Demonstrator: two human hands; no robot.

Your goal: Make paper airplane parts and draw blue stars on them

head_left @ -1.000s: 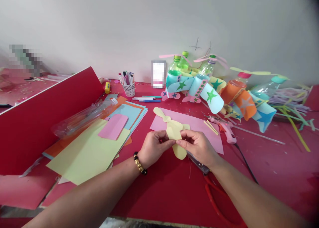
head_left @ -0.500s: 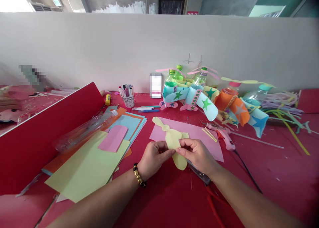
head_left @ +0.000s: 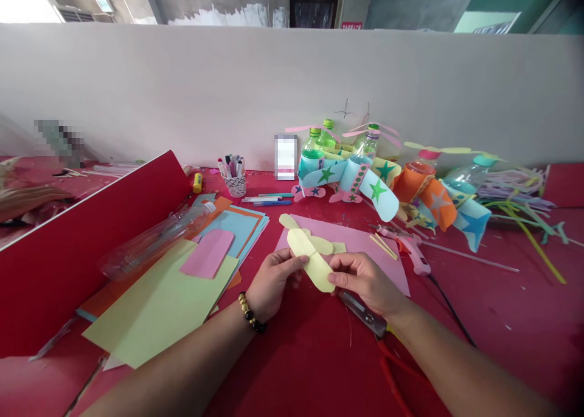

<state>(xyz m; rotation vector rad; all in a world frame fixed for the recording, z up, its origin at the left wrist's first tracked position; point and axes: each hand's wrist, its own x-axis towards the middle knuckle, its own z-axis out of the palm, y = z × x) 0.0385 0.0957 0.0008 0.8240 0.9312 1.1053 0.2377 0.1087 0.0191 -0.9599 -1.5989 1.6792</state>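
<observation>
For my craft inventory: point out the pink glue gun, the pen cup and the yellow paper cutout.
pink glue gun point(head_left: 408, 242), head view, on its barrel
pen cup point(head_left: 235, 186), head view, on its patterned wall
yellow paper cutout point(head_left: 310, 264), head view, on its middle

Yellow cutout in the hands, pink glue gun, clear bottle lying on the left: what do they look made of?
The yellow cutout looks like matte card or construction paper: thin, flat colour, curving between the left hand and right hand. The glue gun looks like moulded plastic, smooth with a slight sheen. The bottle looks like clear plastic, probably PET: see-through, glossy, with crinkled highlights.
</observation>
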